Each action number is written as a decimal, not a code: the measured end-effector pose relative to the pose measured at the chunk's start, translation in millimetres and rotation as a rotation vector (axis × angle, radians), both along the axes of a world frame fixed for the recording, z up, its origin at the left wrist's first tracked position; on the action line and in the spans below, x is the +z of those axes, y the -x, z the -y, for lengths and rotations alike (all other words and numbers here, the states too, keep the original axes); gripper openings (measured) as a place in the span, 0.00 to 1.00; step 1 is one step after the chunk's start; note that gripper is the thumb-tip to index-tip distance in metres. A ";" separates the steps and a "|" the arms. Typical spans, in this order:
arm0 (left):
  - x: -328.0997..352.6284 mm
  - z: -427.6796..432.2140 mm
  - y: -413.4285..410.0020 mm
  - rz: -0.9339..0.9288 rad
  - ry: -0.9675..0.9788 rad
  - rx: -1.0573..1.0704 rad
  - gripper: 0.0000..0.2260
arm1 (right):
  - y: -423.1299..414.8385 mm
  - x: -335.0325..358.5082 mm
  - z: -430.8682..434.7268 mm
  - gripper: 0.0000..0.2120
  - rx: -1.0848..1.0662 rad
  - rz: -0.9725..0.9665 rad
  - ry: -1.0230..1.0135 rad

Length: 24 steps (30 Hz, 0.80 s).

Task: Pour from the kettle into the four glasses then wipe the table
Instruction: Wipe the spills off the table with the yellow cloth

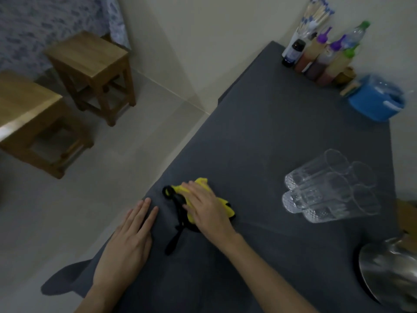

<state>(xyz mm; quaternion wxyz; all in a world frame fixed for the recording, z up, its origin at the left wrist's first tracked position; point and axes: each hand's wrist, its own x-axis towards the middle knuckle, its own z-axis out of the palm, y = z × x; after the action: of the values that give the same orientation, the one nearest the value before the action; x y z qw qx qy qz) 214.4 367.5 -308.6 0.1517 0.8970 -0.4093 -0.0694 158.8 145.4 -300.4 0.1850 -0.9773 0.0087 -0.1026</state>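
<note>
We see our left hand (126, 242) and right hand (206, 206) bare, with long, slim fingers. Behind each wrist runs a bare forearm: the left forearm (90, 298) shows only briefly, the right forearm (266, 267) at greater length.

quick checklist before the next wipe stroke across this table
1. Right hand pressing flat on the yellow cloth: ok.
2. Left hand flat on the table, apart from the cloth: ok.
3. Four glasses grouped to the right, apart from the cloth: ok.
4. Glasses filled: cannot tell.
5. Kettle at the near right, away from the cloth: ok.
6. Black strap trailing loose from the cloth, may snag: not ok.
</note>
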 end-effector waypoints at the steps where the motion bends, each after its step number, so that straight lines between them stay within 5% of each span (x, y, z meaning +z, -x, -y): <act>1: 0.4 0.5 0.0 0.004 -0.001 -0.007 0.23 | 16.6 0.3 4.2 0.18 0.013 -0.013 0.025; 13: 0.6 3.5 1.3 -0.033 0.043 0.019 0.24 | 135.9 5.1 100.3 0.23 -0.142 -0.157 0.266; 24: -3.6 4.6 -1.4 -0.017 0.045 0.030 0.26 | 30.6 2.5 128.3 0.20 -0.212 -0.097 0.106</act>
<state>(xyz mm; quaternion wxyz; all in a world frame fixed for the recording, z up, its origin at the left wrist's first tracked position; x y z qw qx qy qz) 215.7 362.9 -312.2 0.1764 0.8989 -0.3958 -0.0656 128.2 17.2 -297.8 0.1207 -0.9831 0.1156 -0.0746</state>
